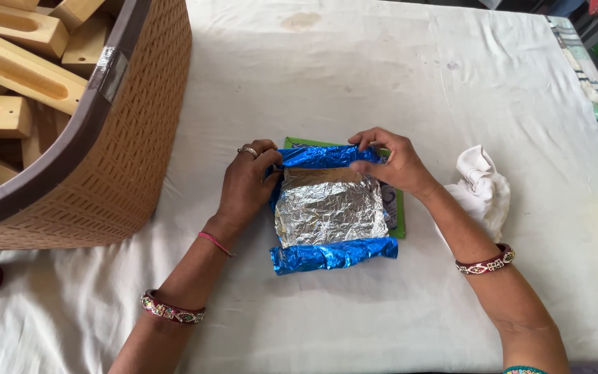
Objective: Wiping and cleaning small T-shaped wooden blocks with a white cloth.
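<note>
Left hand [247, 183], right hand [389, 163] pinch blue foil [327, 208]; basket [140, 131] holds wooden blocks [15, 69].

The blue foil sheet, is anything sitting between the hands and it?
Nothing visible. The left hand and right hand both already pinch the far edge of the blue foil sheet. The white cloth lies off to the right, apart.

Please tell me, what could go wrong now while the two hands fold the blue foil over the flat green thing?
1. The foil sheet is thin and already crumpled; both the left hand and right hand pinch its far edge, so it might tear.
2. The green board shows at the right, so the wrap may sit crooked.
3. The near rolled edge lies free and could unroll.
</note>
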